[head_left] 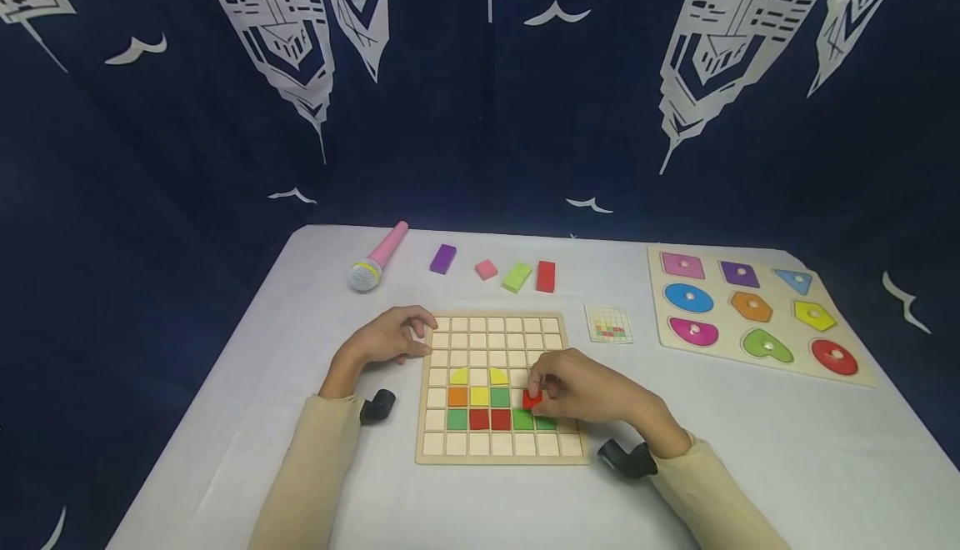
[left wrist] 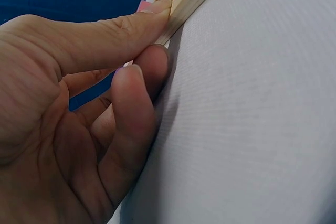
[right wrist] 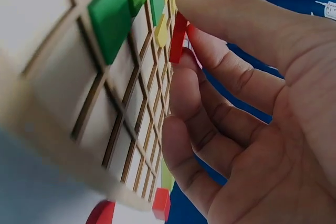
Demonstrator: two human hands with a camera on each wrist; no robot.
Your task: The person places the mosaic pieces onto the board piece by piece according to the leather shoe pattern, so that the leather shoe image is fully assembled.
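Note:
A wooden grid board (head_left: 501, 459) lies on the table, its middle rows holding colored tiles: an orange tile (head_left: 457, 397), a yellow tile (head_left: 478, 397), green tiles, red tiles and two yellow rounded pieces. My left hand (head_left: 386, 337) grips the board's left edge, thumb (left wrist: 126, 38) on the rim and fingers bent beside it. Between thumb and fingertips, my right hand (head_left: 585, 385) pinches a small red square tile (right wrist: 179, 38). That tile is just over the board, right of the green tile (head_left: 499, 397) and above the light green one (head_left: 522, 420).
Behind the board lie a pink microphone (head_left: 384, 250), a purple block (head_left: 443, 259), a pink cube (head_left: 486, 269), a light green block (head_left: 517, 277) and a red block (head_left: 546, 277). A pattern card (head_left: 609, 325) and a shape puzzle board (head_left: 730, 335) are to the right.

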